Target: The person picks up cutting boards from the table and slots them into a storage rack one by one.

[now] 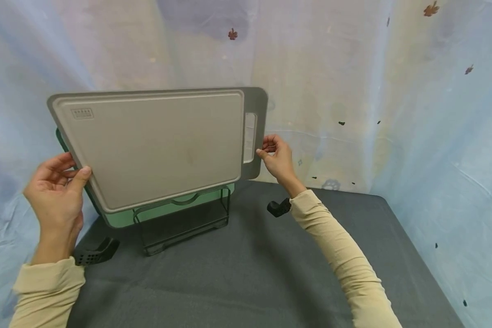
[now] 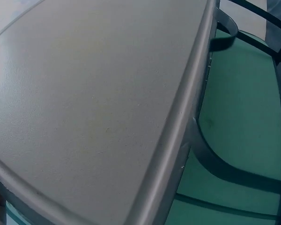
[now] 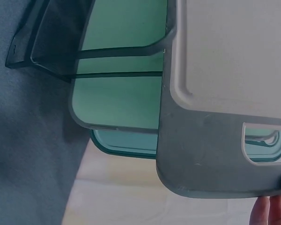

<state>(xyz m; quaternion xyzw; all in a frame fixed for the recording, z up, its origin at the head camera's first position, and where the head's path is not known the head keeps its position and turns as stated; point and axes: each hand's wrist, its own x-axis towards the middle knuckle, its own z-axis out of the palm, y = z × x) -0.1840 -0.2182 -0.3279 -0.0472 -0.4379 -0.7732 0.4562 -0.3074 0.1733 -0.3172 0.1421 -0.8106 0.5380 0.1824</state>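
Observation:
A grey-rimmed beige cutting board (image 1: 160,146) is held up on its long side, slightly tilted, with its slotted handle at the right. My left hand (image 1: 59,191) pinches its left edge, thumb on the front face. At the handle end, my right hand (image 1: 280,159) pinches the outer rim beside the slot. Behind and below the board stands a black wire rack (image 3: 112,52) with a green board (image 3: 122,101) in it. A teal-rimmed board (image 3: 124,153) shows behind the green one. Whether the beige board's lower edge touches the rack I cannot tell.
A dark grey cloth-covered table (image 1: 213,287) lies under the rack. Patterned pale curtains (image 1: 332,91) hang close behind it and at both sides. Black wrist mounts (image 1: 96,253) stick out under both wrists.

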